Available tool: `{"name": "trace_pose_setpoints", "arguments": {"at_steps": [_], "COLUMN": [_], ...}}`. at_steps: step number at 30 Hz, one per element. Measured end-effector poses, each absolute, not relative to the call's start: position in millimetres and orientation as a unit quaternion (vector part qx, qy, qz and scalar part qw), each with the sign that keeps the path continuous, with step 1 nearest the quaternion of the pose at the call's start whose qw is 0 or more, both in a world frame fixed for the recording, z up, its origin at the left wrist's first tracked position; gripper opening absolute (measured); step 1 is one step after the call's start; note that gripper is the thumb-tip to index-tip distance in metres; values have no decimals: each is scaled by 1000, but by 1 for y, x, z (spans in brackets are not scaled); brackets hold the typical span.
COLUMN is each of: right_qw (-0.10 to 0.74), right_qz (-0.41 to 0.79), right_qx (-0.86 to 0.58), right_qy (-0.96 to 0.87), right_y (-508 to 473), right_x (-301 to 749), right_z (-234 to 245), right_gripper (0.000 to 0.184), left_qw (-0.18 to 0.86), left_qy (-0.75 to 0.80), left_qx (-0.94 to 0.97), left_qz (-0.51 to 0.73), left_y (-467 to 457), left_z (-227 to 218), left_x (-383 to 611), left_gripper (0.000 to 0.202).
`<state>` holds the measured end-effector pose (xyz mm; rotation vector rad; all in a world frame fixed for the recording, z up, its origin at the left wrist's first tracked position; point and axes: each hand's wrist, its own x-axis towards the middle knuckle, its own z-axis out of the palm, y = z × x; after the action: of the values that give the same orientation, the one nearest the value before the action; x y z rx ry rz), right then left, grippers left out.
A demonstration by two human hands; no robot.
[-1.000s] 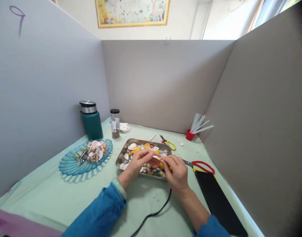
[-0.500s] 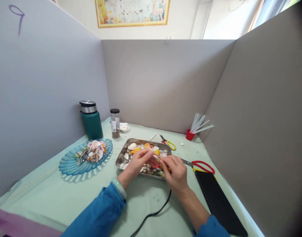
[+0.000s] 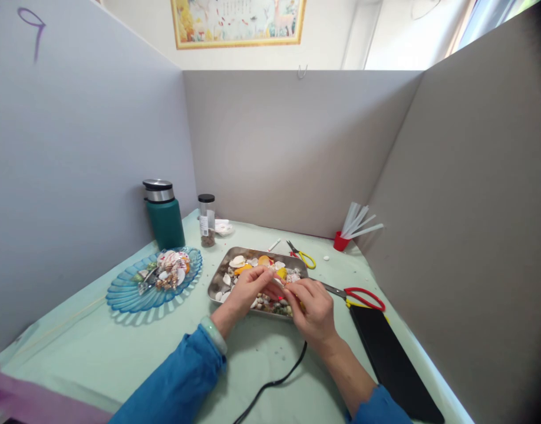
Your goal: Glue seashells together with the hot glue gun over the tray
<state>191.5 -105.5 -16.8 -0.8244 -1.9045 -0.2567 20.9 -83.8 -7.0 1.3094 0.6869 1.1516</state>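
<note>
Above the metal tray [image 3: 214,290] of seashells, my two hands meet with fingertips close together. My left hand [image 3: 253,288] is closed in a pinch on a small whitish shell [image 3: 279,282], mostly covered by the fingers. From the right, my right hand [image 3: 313,306] pinches at the same shell's near end, its fingertips touching or almost touching those of the left. Under the hands lie white, orange and yellow shells [image 3: 237,261] and small snail-like ones, partly hidden by my fingers and wrists.
A blue scalloped plate [image 3: 129,297] of shells and a green bottle [image 3: 165,221] stand left, near a black-lidded jar [image 3: 207,221]. Red-handled scissors [image 3: 363,297], small yellow-handled pliers [image 3: 306,259], a black slab [image 3: 394,365] and a red cup [image 3: 340,241] of glue sticks lie right. A black cable [image 3: 274,384] runs in front.
My right hand has shifted very slightly left, with its fingertips closer to the left hand's. The left hand and the things on the table stay where they were.
</note>
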Motion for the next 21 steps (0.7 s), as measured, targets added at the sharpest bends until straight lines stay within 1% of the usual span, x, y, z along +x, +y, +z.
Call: {"name": "trace_pose_setpoints", "arguments": {"at_steps": [9, 16, 21], "right_qw": [494, 533, 533], "right_qz": [-100, -5, 32], "right_qx": [-345, -396, -396], "right_qy": [-792, -748, -747], "right_y": [-104, -100, -99], "right_x": [192, 193, 193], "right_z": [-19, -18, -19], "right_gripper": [11, 16, 18], "left_qw": [592, 595, 591], "left_qy": [311, 321, 325], "left_qx": [559, 569, 581], "left_qz": [490, 468, 456], "left_y": [-84, -83, -83], "left_z": [-5, -7, -8], "left_x": [22, 24, 23], "left_gripper": [39, 48, 39]}}
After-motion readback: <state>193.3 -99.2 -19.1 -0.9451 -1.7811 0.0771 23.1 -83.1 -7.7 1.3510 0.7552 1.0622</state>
